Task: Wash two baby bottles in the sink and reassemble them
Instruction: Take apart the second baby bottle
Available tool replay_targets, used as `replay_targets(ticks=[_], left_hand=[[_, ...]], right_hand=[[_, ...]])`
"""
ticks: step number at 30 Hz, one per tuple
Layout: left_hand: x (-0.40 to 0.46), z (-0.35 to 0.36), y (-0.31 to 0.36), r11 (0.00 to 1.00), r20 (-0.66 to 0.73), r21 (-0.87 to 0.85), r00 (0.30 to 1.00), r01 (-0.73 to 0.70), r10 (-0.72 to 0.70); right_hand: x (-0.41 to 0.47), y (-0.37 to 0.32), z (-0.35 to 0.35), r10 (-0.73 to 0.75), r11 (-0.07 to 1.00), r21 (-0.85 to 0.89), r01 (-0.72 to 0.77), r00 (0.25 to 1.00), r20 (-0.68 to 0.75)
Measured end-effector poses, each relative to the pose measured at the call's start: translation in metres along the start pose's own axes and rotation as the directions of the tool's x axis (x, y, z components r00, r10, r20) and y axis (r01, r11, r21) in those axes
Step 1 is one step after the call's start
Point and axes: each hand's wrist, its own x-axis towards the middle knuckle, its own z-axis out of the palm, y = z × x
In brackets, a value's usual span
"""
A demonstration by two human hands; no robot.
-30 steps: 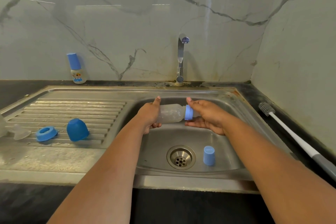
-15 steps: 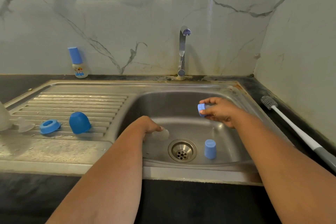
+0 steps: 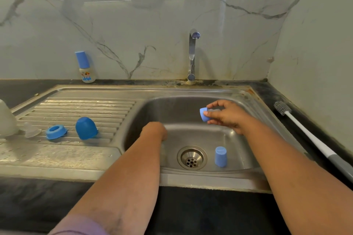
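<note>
My right hand (image 3: 227, 116) pinches a blue screw collar (image 3: 204, 114) above the back of the sink basin (image 3: 191, 108). My left hand (image 3: 155, 130) is low at the basin's left wall; its fingers and the clear bottle body it carried down are almost wholly hidden behind the wrist. A small blue cap (image 3: 220, 156) stands on the basin floor right of the drain (image 3: 192, 157). On the drainboard (image 3: 86, 105) lie a blue dome cap (image 3: 86, 128), a blue collar (image 3: 55, 131), a clear teat (image 3: 31, 129) and a clear bottle body (image 3: 5, 120) at the left edge.
The tap (image 3: 193, 55) stands behind the basin, no water running. A small blue-capped bottle (image 3: 85, 66) stands against the marble wall. A white-handled bottle brush (image 3: 305, 135) lies on the dark counter to the right, beside the side wall.
The collar has come off the bottle. My left hand has carried the bottle body down to the basin's left side, while my right hand stays up holding the collar.
</note>
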Motion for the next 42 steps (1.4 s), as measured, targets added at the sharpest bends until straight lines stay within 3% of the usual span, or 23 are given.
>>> replay_targets(ticks=[2, 3, 5, 6, 7, 10, 12, 16, 22, 27, 31, 33, 35, 37, 40, 42], left_hand=[[-0.019, -0.015, 0.015, 0.949, -0.182, -0.285, 0.98, -0.132, 0.081], [-0.032, -0.021, 0.022, 0.839, -0.237, -0.499, 0.965, -0.218, 0.109], [-0.058, -0.029, 0.035, 0.405, -0.257, -0.862, 0.952, -0.304, 0.169], [-0.067, -0.031, 0.038, 0.224, -0.252, -0.929, 0.946, -0.296, 0.206], [-0.075, -0.032, 0.041, 0.114, -0.262, -0.949, 0.935, -0.295, 0.24], [-0.08, -0.034, 0.043, -0.025, -0.326, -0.942, 0.894, -0.335, 0.307], [-0.079, -0.036, 0.041, -0.052, -0.342, -0.937, 0.872, -0.346, 0.35], [-0.074, -0.04, 0.033, -0.015, -0.321, -0.939, 0.861, -0.344, 0.394], [-0.068, -0.048, 0.03, -0.148, -0.282, -0.959, 0.827, -0.24, 0.486], [-0.071, -0.047, 0.042, -0.21, -0.318, -0.945, 0.859, -0.251, 0.401], [-0.072, -0.046, 0.044, -0.239, -0.303, -0.945, 0.873, -0.223, 0.382], [-0.072, -0.046, 0.044, -0.24, -0.297, -0.946, 0.88, -0.218, 0.371], [-0.071, -0.047, 0.044, -0.243, -0.297, -0.945, 0.884, -0.218, 0.362], [-0.07, -0.048, 0.044, -0.219, -0.303, -0.947, 0.882, -0.236, 0.362], [-0.068, -0.049, 0.041, -0.208, -0.318, -0.944, 0.875, -0.256, 0.365], [-0.067, -0.052, 0.041, -0.224, -0.33, -0.939, 0.868, -0.262, 0.371]], right_hand=[[-0.004, -0.005, 0.003, -0.004, 0.991, 0.132, 0.0, 0.999, 0.032], [-0.005, -0.007, 0.005, -0.011, 0.984, 0.18, 0.003, 0.999, 0.043], [-0.009, -0.012, 0.008, -0.033, 0.974, 0.228, 0.018, 0.998, 0.062], [-0.01, -0.013, 0.01, -0.04, 0.972, 0.236, 0.022, 0.997, 0.072], [-0.011, -0.014, 0.012, -0.043, 0.971, 0.239, 0.024, 0.996, 0.077], [-0.011, -0.016, 0.018, -0.086, 0.972, 0.221, 0.076, 0.995, 0.039], [-0.011, -0.015, 0.019, -0.127, 0.969, 0.217, 0.12, 0.992, 0.017], [-0.014, -0.017, 0.024, -0.143, 0.957, 0.262, 0.129, 0.989, 0.036], [-0.011, -0.02, 0.028, -0.18, 0.953, 0.234, 0.191, 0.981, -0.071], [-0.002, -0.017, 0.028, -0.403, 0.903, -0.274, 0.332, 0.874, -0.27], [-0.006, -0.02, 0.032, -0.601, 0.732, -0.534, 0.423, 0.77, -0.213], [-0.008, -0.02, 0.035, -0.644, 0.683, -0.576, 0.448, 0.742, -0.186], [-0.006, -0.019, 0.034, -0.608, 0.74, -0.503, 0.447, 0.765, -0.214], [-0.004, -0.016, 0.031, -0.505, 0.831, -0.386, 0.401, 0.834, -0.222], [-0.004, -0.016, 0.031, -0.305, 0.952, -0.005, 0.307, 0.944, -0.126], [-0.006, -0.02, 0.031, -0.236, 0.935, 0.249, 0.251, 0.968, -0.089]])
